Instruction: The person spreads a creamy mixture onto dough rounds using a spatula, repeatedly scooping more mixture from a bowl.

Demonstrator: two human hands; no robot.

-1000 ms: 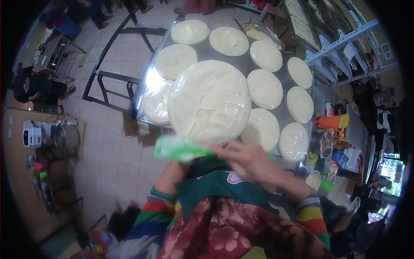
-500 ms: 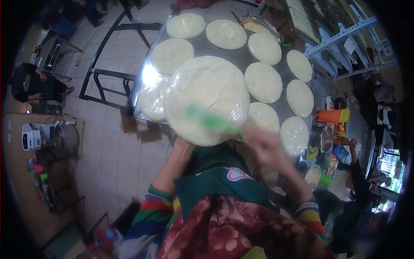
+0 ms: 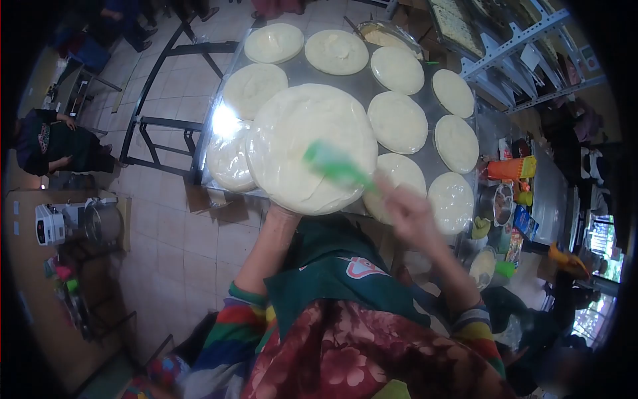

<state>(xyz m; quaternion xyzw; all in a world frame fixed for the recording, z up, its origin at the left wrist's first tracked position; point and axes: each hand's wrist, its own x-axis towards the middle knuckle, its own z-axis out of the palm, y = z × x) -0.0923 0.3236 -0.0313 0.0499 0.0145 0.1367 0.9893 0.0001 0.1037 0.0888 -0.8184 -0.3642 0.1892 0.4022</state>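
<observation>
My left hand (image 3: pixel 282 217) is under a large round disc covered in pale cream (image 3: pixel 286 126), holding it up in front of me; its fingers are hidden beneath. Clear, shiny wrap shows around the disc's rim. In my right hand (image 3: pixel 407 207), closed around the handle, is a green spatula (image 3: pixel 339 165), blurred by motion. Its cream-smeared head lies over the right-centre of the disc. Behind and to the right, several similar pale rounds (image 3: pixel 397 122) rest on a metal table (image 3: pixel 362 90).
A bowl of cream-coloured filling (image 3: pixel 385 36) stands at the table's far edge. Shelving with trays (image 3: pixel 518 56) rises at the right, near an orange container (image 3: pixel 508 168) and a pot (image 3: pixel 498 203). A black metal frame (image 3: pixel 159 123) stands left. Another person (image 3: pixel 56 139) is farther left.
The spatula head has moved right and slightly up across the cream, with my right hand moving along. The view has shifted slightly. A co-worker's raised arm at the right has moved.
</observation>
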